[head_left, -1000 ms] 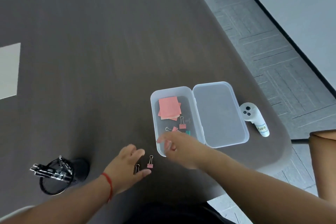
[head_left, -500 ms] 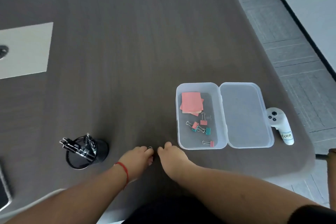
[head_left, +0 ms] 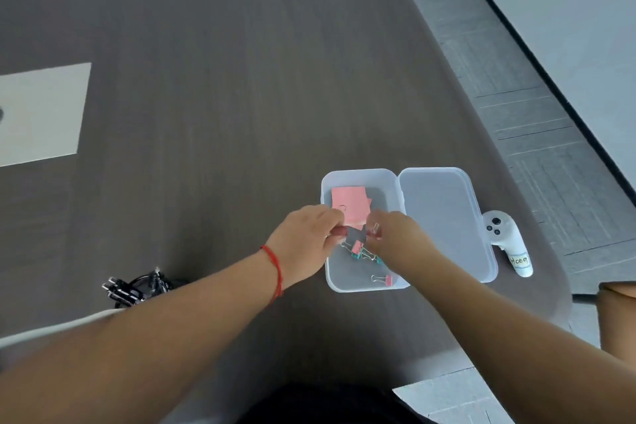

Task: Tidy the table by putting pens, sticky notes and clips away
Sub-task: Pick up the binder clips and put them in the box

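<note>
We note a dark wood-grain table [head_left: 213, 86] filling most of the frame, with a pale sheet [head_left: 41, 113] at the left edge. Right of centre lies a clear plastic box [head_left: 361, 286], its lid [head_left: 444, 220] folded open to the right. Both forearms reach in from the lower corners and meet over the box. The left hand [head_left: 306, 241], a red string at its wrist, is curled with fingertips pressed together; it appears to pinch a small clip, though we cannot tell for certain. The right hand [head_left: 395, 241] is likewise closed, pinching a binder clip [head_left: 375, 227] at its fingertips. Pink sticky notes [head_left: 349, 205] lie in the upper part of the box, loose clips [head_left: 358, 248] in the lower part. A black pen holder [head_left: 137, 287] sits at lower left. A white controller [head_left: 509, 244] lies just right of the lid.
</note>
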Available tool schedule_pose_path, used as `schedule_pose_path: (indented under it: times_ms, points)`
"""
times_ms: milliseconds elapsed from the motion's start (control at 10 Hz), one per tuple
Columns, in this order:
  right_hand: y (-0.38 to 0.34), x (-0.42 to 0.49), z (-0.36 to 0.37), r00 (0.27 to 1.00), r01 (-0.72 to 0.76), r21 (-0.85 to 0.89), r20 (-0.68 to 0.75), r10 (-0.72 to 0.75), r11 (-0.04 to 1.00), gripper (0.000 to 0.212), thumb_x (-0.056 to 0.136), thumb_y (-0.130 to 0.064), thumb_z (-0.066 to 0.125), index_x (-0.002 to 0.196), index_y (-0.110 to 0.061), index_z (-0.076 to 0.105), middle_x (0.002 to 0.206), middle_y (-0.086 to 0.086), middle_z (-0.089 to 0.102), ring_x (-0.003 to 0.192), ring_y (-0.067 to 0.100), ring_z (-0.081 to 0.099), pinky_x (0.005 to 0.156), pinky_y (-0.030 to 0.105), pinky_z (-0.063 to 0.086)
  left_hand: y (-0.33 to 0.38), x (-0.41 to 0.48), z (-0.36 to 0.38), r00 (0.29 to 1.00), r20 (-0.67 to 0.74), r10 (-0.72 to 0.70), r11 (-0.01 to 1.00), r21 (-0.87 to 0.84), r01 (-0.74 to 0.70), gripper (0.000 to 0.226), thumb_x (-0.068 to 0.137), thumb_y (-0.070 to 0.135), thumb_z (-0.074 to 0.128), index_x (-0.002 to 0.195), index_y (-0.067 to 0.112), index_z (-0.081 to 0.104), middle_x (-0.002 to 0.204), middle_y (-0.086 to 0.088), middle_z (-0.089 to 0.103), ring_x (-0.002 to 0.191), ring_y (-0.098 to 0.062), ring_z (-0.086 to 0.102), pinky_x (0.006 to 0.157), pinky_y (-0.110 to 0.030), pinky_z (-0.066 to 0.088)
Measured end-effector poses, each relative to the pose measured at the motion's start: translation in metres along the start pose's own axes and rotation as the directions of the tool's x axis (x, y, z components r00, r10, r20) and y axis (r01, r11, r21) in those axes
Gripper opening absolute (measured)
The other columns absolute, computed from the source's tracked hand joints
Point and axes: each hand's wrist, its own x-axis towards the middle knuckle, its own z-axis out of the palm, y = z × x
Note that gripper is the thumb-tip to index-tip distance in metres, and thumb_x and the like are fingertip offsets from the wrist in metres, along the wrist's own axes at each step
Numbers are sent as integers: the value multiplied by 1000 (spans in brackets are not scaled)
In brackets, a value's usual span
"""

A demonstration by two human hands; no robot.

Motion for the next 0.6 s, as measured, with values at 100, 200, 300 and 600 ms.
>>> schedule_pose_path:
  times_ms: [100, 200, 300, 600]
  points:
    - [22, 9, 9, 999, -10, -253, 50, 23, 967, 25, 89, -22, 56, 114, -20, 59, 106, 5, 66, 95, 28, 66, 78, 34, 52, 8, 28, 23, 987, 159, -30, 959, 281, -16, 11, 91, 26, 49, 98, 21, 55, 98, 1, 66, 92, -27, 59, 80, -39, 41]
    - [28, 9, 21, 996, 78, -464, 78, -46, 882, 38, 88, -13, 56, 125, -20, 51, 111, 5, 64, 98, 29, 67, 74, 33, 51, 11, 41, 42, 958, 266, -103, 884, 467, -35, 13, 92, 24, 45, 100, 21, 54, 99, 0, 65, 94, -27, 56, 82, -42, 32]
    - [29, 9, 29, 993, 110, -535, 23, -116, 838, 39, 84, -5, 58, 122, -16, 54, 110, 2, 65, 100, 26, 66, 70, 30, 48, 10, 45, 53, 929, 306, -207, 854, 519, 20, 15, 90, 17, 43, 99, 21, 55, 97, 0, 63, 95, -25, 52, 86, -43, 28]
    - [33, 5, 23, 981, 168, -589, 21, -193, 790, 34, 80, -17, 65, 113, -20, 57, 104, -1, 65, 98, 24, 62, 71, 31, 40, 6, 40, 52, 936, 297, -188, 907, 419, 50, 29, 91, 25, 46, 119, 23, 52, 128, 2, 53, 125, -20, 38, 96, -44, 26]
